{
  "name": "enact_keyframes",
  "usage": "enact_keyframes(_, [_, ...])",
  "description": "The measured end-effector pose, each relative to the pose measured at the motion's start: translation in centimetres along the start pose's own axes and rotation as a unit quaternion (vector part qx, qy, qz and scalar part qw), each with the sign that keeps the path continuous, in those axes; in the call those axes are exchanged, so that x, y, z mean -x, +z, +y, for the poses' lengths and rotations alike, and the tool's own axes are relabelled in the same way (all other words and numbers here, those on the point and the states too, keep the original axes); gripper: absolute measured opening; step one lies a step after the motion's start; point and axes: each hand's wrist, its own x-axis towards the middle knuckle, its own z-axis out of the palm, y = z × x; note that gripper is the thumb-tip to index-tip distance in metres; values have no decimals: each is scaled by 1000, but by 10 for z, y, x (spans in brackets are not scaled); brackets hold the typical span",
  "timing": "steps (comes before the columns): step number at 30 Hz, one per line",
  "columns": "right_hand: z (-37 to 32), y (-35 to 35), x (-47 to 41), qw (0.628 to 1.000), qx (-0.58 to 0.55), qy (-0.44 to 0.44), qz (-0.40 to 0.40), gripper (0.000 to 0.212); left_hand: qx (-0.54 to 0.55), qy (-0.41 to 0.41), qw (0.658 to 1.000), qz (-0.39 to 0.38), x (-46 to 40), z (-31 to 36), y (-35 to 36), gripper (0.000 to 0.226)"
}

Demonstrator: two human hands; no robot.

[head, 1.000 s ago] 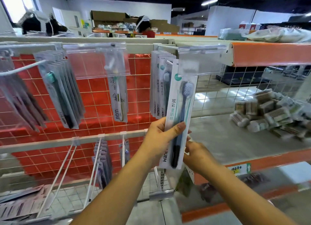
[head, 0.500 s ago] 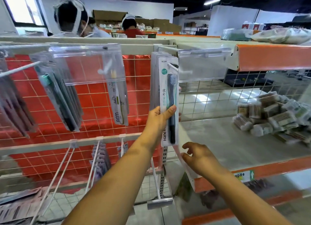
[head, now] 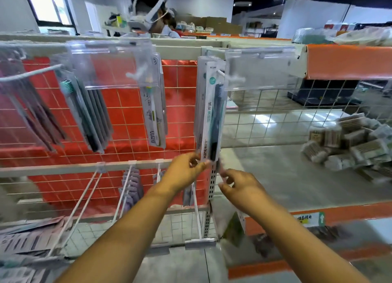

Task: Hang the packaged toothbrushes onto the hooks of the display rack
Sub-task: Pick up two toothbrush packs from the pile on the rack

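A white packaged toothbrush [head: 209, 113] with a dark brush hangs upright at the front of a row of like packs on a white hook [head: 220, 72] of the display rack [head: 84, 168]. My left hand [head: 184, 173] is just below it and pinches the pack's bottom corner between thumb and fingers. My right hand [head: 240, 186] hovers a little to the right and lower, fingers loosely spread, holding nothing. A clear label flap [head: 258, 68] covers the hook's tip.
More toothbrush packs [head: 89, 113] hang on hooks to the left over a red grid panel. Long white hooks [head: 84, 198] jut out on the lower rail. Bundled swab packs [head: 347, 142] lie on the grey shelf at right. A person [head: 148, 11] stands behind the rack.
The pack went from held out in both hands to hanging on the hook. My left hand slid down to its bottom corner. My right hand let go and stays just below it.
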Motion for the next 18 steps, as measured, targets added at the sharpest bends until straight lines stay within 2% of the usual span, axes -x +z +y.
enact_keyframes(4, [-17, 12, -3, 999, -17, -29, -22, 27, -148, -4, 988, 49, 23, -19, -18, 45])
enact_keyframes(6, [-27, 20, -5, 998, -18, -50, -28, 27, -187, -5, 980, 66, 36, -26, -27, 45])
enact_keyframes(12, [-64, 54, -2, 984, 0, -167, -65, 29, -235, -57, 963, 123, 85, -51, -52, 36])
enact_keyframes(18, [-115, 91, 13, 964, 19, -234, -120, 29, -292, -103, 934, 180, 144, -84, -84, 37])
